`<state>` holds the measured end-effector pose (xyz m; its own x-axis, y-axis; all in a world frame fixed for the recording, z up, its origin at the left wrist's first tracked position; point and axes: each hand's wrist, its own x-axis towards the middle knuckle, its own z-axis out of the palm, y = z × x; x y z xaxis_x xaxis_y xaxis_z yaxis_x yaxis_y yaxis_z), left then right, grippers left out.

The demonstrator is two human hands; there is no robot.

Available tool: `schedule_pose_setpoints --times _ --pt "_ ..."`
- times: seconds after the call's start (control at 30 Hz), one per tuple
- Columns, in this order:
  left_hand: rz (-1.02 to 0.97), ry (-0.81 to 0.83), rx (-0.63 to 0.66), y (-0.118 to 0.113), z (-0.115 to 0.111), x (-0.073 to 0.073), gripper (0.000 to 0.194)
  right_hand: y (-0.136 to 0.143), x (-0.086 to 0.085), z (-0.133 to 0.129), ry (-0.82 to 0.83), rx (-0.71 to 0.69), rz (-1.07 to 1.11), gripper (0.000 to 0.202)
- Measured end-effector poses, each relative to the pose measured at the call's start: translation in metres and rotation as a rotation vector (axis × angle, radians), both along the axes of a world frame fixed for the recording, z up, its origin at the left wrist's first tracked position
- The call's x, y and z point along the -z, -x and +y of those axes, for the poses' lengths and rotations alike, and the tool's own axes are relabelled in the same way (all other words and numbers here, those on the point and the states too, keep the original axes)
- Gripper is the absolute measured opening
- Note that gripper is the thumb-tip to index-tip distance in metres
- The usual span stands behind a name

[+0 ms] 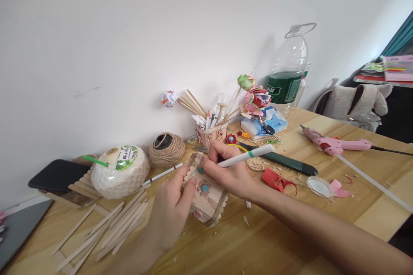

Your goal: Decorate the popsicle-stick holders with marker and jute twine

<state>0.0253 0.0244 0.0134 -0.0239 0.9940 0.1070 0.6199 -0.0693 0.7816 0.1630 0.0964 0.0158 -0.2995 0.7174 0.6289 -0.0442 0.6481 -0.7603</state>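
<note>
My left hand [172,202], a ring on one finger, grips the left edge of a small wooden craft box [206,204] and keeps it tilted above the table. Scalloped wood pieces and twine trim the box edges, and a blue-centred flower [204,188] decorates its face. In my right hand [229,169] is a white marker pen [248,156] with a green band, held in a writing grip. A green patch shows on the box by my right fingers; the pen tip itself is hidden behind them.
Loose craft sticks [119,227] lie at left, near a wrapped coconut [121,171] and a twine ball [167,150]. Behind stands a pen holder [211,133]. A green utility knife [284,161], red scraps [274,179] and a pink glue gun [335,140] are on the right.
</note>
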Motion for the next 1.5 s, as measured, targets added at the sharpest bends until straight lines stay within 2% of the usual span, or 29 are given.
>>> schedule_pose_setpoints --times 0.23,0.37,0.5,0.6,0.73,1.13,1.5 --pt "-0.005 0.0 -0.008 -0.0006 -0.0005 -0.0011 0.027 0.0 0.0016 -0.0006 -0.012 -0.054 -0.007 0.025" --pt "-0.013 -0.005 -0.011 -0.0003 0.0002 -0.0011 0.025 0.0019 0.0028 -0.0006 0.096 -0.018 0.117 0.028" --pt "-0.02 0.008 0.001 0.0002 0.0013 0.0002 0.027 0.0025 0.0016 -0.0009 0.171 -0.099 0.161 0.025" --pt "-0.017 0.005 0.002 0.0002 0.0014 0.0004 0.027 0.0016 -0.0003 -0.001 0.11 -0.094 0.117 0.023" --pt "0.0 -0.008 -0.004 -0.0003 0.0011 -0.0007 0.026 0.0009 -0.0014 -0.0006 0.025 -0.018 0.02 0.026" --pt "0.009 -0.026 -0.007 -0.0007 -0.0013 -0.0019 0.021 0.0019 -0.0025 -0.0006 -0.003 0.048 -0.035 0.028" --pt "0.006 -0.037 -0.008 -0.002 0.0004 -0.0028 0.022 0.0013 -0.0021 -0.0009 -0.009 0.051 -0.047 0.027"
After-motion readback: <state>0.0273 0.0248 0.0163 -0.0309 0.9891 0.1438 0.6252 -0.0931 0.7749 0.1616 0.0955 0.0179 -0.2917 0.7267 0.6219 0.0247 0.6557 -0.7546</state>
